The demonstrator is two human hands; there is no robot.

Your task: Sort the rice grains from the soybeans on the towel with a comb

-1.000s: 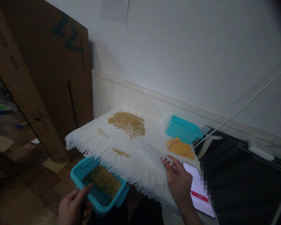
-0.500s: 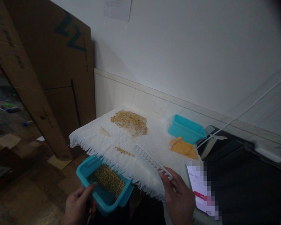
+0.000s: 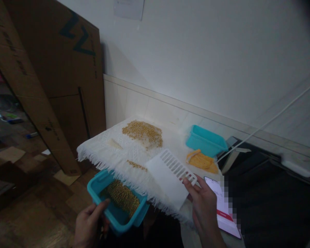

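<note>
My left hand (image 3: 89, 224) grips a teal plastic tub (image 3: 118, 203) half full of yellow-brown beans, held below the fringed front edge of a white cloth (image 3: 124, 151). My right hand (image 3: 203, 203) pinches the slotted end of a flat white plastic scraper (image 3: 170, 177), tilted with its broad face showing over the cloth. A large heap of beans (image 3: 143, 132) lies at the back of the cloth and a short line of beans (image 3: 136, 166) lies near the front edge, just left of the scraper.
A second teal tub (image 3: 205, 141) and an orange cloth (image 3: 203, 162) sit at the table's right. A phone (image 3: 223, 208) lies by my right hand. Large cardboard sheets (image 3: 54, 69) lean at left. A white cable (image 3: 268, 120) runs along the right wall.
The scraper has turned from edge-on to showing its flat face, and my right hand has lifted it slightly. The tub in my left hand has stayed under the cloth's edge.
</note>
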